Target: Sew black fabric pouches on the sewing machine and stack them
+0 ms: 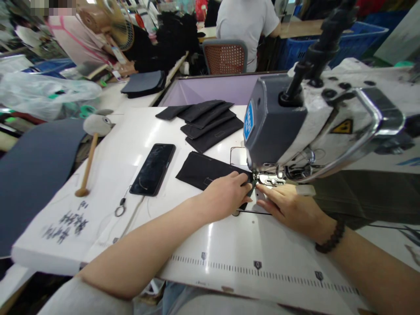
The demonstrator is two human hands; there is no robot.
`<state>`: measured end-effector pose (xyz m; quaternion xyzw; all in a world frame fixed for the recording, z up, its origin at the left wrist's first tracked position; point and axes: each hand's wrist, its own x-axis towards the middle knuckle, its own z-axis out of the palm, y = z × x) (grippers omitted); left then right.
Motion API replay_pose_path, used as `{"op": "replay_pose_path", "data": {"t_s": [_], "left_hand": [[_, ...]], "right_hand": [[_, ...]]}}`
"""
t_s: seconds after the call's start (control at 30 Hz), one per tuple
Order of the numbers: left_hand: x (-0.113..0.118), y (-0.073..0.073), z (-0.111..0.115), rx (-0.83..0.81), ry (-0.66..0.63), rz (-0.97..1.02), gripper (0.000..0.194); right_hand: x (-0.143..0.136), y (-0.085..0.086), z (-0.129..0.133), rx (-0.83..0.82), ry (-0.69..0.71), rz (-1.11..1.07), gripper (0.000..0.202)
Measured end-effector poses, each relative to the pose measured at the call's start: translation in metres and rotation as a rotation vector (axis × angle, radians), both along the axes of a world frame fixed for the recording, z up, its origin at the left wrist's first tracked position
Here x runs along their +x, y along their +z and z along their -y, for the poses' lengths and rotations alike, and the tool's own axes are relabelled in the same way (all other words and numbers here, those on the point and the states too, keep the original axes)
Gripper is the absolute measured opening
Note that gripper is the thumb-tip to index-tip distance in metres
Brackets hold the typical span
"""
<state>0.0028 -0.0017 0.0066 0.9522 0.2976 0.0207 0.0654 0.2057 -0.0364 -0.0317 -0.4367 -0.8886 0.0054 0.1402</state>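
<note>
My left hand (228, 194) is closed on a black fabric piece (195, 170), its curled fingers gripping the end beside the needle. The piece lies flat on the machine bed, with a small stitched rectangle partly showing beside the hand. My right hand (292, 205) lies palm down to the right of the presser foot (271, 179). Its fingers are stretched out, with the tips at the near edge of the fabric by the needle. The sewing machine head (278, 118) stands over both hands. What lies under the fingertips is hidden.
Behind the piece, several similar black pieces (213, 120) overlap in a fan. To the left lie a phone (153, 169) and a cord with a ring (120, 210). A wooden-handled tool (89, 168) rests further left. A person (244, 30) sits beyond the table.
</note>
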Motion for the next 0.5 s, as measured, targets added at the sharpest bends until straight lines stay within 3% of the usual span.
{"op": "replay_pose_path", "data": {"t_s": [0.27, 0.4, 0.5], "left_hand": [[-0.002, -0.004, -0.004, 0.015, 0.027, 0.027, 0.025], [0.002, 0.000, 0.001, -0.040, -0.037, -0.012, 0.023], [0.003, 0.001, 0.001, -0.043, -0.098, 0.000, 0.021]], "right_hand": [[0.001, 0.002, 0.003, -0.015, 0.043, -0.008, 0.034], [-0.002, 0.001, -0.001, -0.015, 0.023, -0.036, 0.031], [0.001, 0.011, -0.001, 0.006, 0.047, -0.044, 0.031]]}}
